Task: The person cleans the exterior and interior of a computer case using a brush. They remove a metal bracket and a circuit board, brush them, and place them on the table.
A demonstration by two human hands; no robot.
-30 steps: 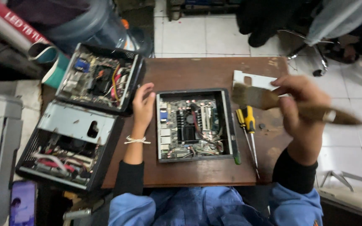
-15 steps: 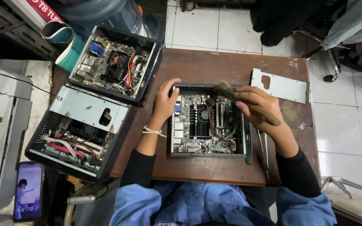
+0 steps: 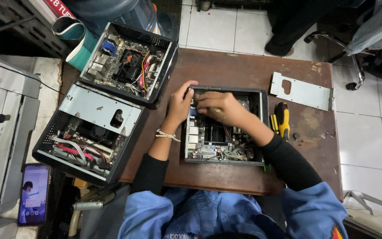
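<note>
A small open black computer case point(image 3: 264, 128) lies on the brown wooden table point(image 3: 231, 66) in front of me, its circuit board point(image 3: 213, 141) showing. My left hand point(image 3: 180, 105) grips the case's back left corner, fingers curled over the rim. My right hand point(image 3: 221, 108) is inside the case at that same corner, closed around a brown brush point(image 3: 212, 110) that it mostly hides. The two hands nearly touch.
A yellow and black screwdriver point(image 3: 282, 119) and a grey metal plate point(image 3: 303, 93) lie right of the case. Two more open cases point(image 3: 131, 62) point(image 3: 89, 132) sit at the left. A phone point(image 3: 32, 192) and printer point(image 3: 1, 132) are far left. Another person's legs point(image 3: 288, 26) and a chair stand beyond the table.
My right hand came down from the right of the table with the brush, into the case, and has moved to its back left corner. The left hand slid up the case's left edge.
</note>
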